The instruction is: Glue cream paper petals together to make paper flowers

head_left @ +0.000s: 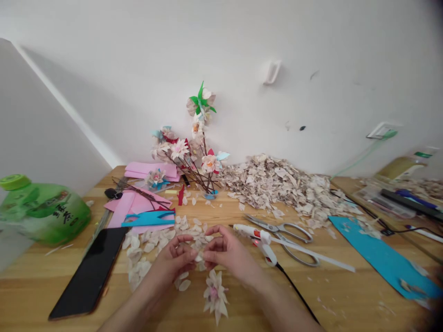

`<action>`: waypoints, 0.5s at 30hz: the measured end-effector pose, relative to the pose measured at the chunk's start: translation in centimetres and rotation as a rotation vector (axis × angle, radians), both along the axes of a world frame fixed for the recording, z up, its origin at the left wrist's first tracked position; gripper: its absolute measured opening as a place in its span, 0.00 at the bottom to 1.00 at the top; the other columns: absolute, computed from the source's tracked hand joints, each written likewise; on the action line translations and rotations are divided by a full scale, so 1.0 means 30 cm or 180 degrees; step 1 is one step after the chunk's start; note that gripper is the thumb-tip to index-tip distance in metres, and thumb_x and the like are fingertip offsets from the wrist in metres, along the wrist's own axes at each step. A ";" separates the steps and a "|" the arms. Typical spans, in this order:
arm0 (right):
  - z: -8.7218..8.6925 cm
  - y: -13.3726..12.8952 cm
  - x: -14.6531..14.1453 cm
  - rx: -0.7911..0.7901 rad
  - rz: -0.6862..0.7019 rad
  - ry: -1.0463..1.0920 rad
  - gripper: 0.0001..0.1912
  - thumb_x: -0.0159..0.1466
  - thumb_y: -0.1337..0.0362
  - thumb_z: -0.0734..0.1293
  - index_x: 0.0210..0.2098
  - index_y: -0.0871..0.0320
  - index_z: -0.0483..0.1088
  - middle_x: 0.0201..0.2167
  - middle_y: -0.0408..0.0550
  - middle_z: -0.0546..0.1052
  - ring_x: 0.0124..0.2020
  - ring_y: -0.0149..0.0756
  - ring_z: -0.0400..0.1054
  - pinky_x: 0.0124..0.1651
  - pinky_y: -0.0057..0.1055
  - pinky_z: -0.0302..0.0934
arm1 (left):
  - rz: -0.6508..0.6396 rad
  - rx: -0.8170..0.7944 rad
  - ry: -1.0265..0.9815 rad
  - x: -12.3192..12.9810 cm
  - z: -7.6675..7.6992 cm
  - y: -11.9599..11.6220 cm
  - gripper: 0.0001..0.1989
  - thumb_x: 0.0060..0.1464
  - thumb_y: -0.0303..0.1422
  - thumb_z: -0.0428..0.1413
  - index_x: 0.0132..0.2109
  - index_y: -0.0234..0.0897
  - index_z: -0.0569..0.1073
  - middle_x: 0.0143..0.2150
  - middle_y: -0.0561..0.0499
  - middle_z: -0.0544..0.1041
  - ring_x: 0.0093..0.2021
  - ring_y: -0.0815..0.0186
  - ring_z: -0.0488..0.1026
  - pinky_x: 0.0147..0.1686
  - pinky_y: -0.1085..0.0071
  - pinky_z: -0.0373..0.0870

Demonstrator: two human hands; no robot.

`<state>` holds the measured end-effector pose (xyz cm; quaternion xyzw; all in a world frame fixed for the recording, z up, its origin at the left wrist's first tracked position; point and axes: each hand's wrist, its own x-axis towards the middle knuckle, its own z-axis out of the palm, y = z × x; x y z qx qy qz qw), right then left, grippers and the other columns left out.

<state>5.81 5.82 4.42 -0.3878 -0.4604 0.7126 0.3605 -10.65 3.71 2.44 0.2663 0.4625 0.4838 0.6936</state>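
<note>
Over the pale petals (152, 240) spread on the wooden table, my left hand (178, 258) and my right hand (223, 251) face each other with thumbs and fingers curled. A small pale petal (199, 258) shows between the fingertips; which hand grips it is hard to tell. Just below my hands lies a pale flower (215, 295) with a pink centre. A white glue gun (258, 237) with a glue stick rests right of my right hand, beside metal scissors (290, 235).
A black phone (92, 272) and green bottle (44, 210) are at left. Pink sheets (152, 170) and handmade flowers on twigs (209, 163) stand behind. A petal heap (277, 184) lines the wall. Blue felt (380, 253) and a black cord (297, 293) lie right.
</note>
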 end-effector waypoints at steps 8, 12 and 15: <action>-0.007 0.004 0.022 0.0169 0.0345 -0.0345 0.21 0.46 0.62 0.74 0.33 0.55 0.61 0.19 0.33 0.69 0.19 0.26 0.63 0.23 0.23 0.60 | -0.0089 -0.0033 0.0012 0.019 0.015 -0.013 0.25 0.28 0.33 0.69 0.37 0.36 0.70 0.19 0.57 0.76 0.18 0.70 0.73 0.24 0.73 0.71; 0.044 -0.022 0.106 0.1121 0.0361 -0.1302 0.14 0.52 0.63 0.71 0.36 0.55 0.67 0.30 0.41 0.72 0.31 0.31 0.68 0.34 0.27 0.63 | 0.0108 -0.0020 0.0038 0.012 0.013 -0.012 0.26 0.25 0.34 0.70 0.35 0.38 0.69 0.18 0.58 0.76 0.19 0.71 0.72 0.24 0.73 0.72; 0.108 -0.051 0.259 0.1616 0.1062 -0.2046 0.09 0.54 0.64 0.70 0.36 0.54 0.70 0.33 0.44 0.75 0.33 0.34 0.70 0.35 0.29 0.65 | 0.0309 -0.0036 0.0106 -0.002 0.016 -0.010 0.28 0.25 0.34 0.70 0.38 0.38 0.69 0.18 0.59 0.75 0.19 0.71 0.72 0.24 0.73 0.73</action>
